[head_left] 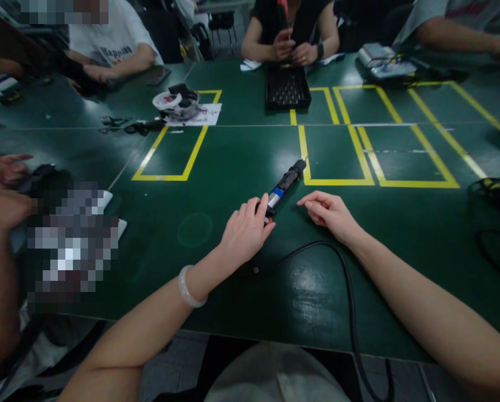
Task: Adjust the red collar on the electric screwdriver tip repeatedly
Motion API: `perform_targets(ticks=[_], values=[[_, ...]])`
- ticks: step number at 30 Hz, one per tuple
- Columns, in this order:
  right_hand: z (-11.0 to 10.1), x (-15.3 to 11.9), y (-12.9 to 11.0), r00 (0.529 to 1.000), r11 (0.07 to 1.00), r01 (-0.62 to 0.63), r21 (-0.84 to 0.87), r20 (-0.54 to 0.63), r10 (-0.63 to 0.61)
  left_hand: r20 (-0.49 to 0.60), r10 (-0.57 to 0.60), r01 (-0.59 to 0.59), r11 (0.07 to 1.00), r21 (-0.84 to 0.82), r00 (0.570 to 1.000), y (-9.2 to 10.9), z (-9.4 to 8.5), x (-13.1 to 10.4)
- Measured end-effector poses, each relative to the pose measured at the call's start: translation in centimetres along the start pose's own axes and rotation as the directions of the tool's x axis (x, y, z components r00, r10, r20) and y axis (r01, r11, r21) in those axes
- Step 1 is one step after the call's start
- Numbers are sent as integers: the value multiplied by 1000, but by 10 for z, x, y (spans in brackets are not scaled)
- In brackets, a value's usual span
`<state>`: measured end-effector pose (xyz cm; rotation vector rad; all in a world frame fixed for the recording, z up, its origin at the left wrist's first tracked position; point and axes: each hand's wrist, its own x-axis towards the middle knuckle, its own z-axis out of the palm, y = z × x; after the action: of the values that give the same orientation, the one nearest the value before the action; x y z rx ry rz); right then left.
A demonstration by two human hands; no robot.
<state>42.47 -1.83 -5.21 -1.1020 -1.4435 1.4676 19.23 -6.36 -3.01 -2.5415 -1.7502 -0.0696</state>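
An electric screwdriver (286, 181), black with a silver and blue band, lies at a slant on the green table with its bit pointing away to the right. My left hand (247, 230), with a pale bracelet on the wrist, is closed over its rear end, and part of the tool is hidden under the fingers. A black cable (345, 268) curves from near that hand over the table's front edge. Just right of the screwdriver, my right hand (330, 215) rests loosely with nothing in it, index finger stretched out and other fingers curled, apart from the tool.
Yellow tape outlines (339, 182) mark the green table (233, 151). A black tray (287, 100) stands at the far side before a co-worker. Tape rolls (168, 100) and paper lie back left, coiled cables (499, 192) at right. Other people sit around, one close at left.
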Motion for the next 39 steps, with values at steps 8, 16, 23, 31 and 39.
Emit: perform_targets(ticks=[8,16,23,31,39], values=[[-1,-1,1,1000,991,-18,132,2,18,48,-100,96,993,73,994,-46,-6,1],[2,-2,-3,999,996,-43,83,9,42,39,-293,289,954,74,955,-116,0,6],[3,-1,-1,1000,1000,-20,19,9,20,-26,-467,468,882,61,884,-186,12,22],[6,-1,-2,1000,1000,-12,-10,20,12,-36,-586,587,808,49,810,-240,19,34],[7,-1,-2,999,999,-19,-43,39,21,-84,-570,576,812,96,817,-238,22,32]])
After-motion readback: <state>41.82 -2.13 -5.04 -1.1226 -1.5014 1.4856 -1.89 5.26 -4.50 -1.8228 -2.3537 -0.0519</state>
